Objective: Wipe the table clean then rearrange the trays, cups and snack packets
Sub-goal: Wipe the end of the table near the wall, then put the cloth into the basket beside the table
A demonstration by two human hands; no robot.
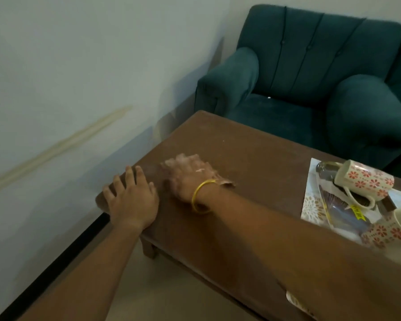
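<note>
My left hand (131,198) rests flat on the near left corner of the brown wooden table (252,156), fingers reaching over the edge. Just right of it, my right hand (188,174), with a yellow bangle on the wrist, presses a thin brownish cloth (227,183) onto the tabletop; the hand is motion-blurred. At the table's right, a floral-patterned tray (310,205) holds a cream cup with red flowers (366,179) lying on its side. A second flowered cup (384,232) and dark snack packets (347,216) also lie on it. White specks dot the tabletop.
A teal armchair (310,77) stands behind the table's far edge. A pale wall (67,89) runs along the left, close to the table's end. The corner of another patterned tray (295,302) shows under my right forearm at the front edge.
</note>
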